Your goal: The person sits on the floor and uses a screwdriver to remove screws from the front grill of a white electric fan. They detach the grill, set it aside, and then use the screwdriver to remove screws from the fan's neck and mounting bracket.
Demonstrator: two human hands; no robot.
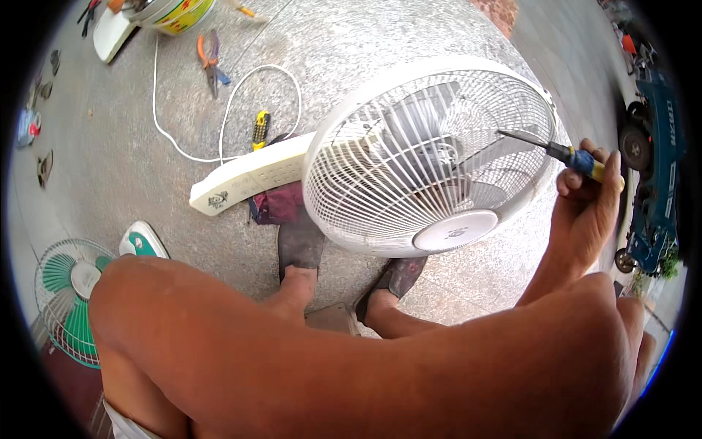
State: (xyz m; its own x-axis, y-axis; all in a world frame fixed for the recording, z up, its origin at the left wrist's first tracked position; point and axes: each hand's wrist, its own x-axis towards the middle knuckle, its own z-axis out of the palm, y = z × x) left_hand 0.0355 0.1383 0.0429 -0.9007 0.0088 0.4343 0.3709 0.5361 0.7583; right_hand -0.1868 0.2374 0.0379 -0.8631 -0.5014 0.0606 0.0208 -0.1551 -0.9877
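Observation:
My right hand (589,183) is closed round the blue-and-yellow handle of a screwdriver (561,153). Its dark shaft points left, and the tip shows in front of the fan's grille; I cannot tell whether it touches. The white electric fan (457,228) leans over the floor with its round wire guard tilted toward me and grey blades behind the wires. From the guard's left side runs its long cream control panel (252,174). My left hand is not in view. A bare limb crosses the lower part of the picture and hides part of the right forearm.
Pliers (212,64), a yellow-and-black tool handle (261,130) and a white cord (162,132) lie on the stone floor beyond the panel. A bucket (175,16) stands at the far left. A green-bladed fan (82,279) is at left, a blue vehicle (654,157) at right.

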